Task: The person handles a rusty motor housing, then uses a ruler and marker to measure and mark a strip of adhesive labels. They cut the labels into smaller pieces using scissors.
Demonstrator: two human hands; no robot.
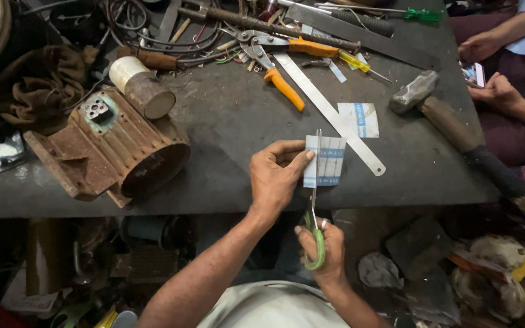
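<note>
A hammer [451,121], orange-handled snips [274,58] and a rusty motor housing [116,149] lie about.

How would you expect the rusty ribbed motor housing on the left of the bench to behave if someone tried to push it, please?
The rusty motor housing looks like thick cast metal, so probably heavy and stiff. It lies on its side, but its flat foot plate should keep it from rolling. Its rough rust would likely drag on the dark bench, not slide.

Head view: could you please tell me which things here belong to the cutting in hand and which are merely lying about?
In use:
- left hand holding the white card with blue stripes
- right hand gripping the green-handled scissors

Lying about:
- rusty ribbed motor housing
- orange-handled tin snips
- flat steel ruler
- wooden-handled hammer
- second white and blue card
</note>
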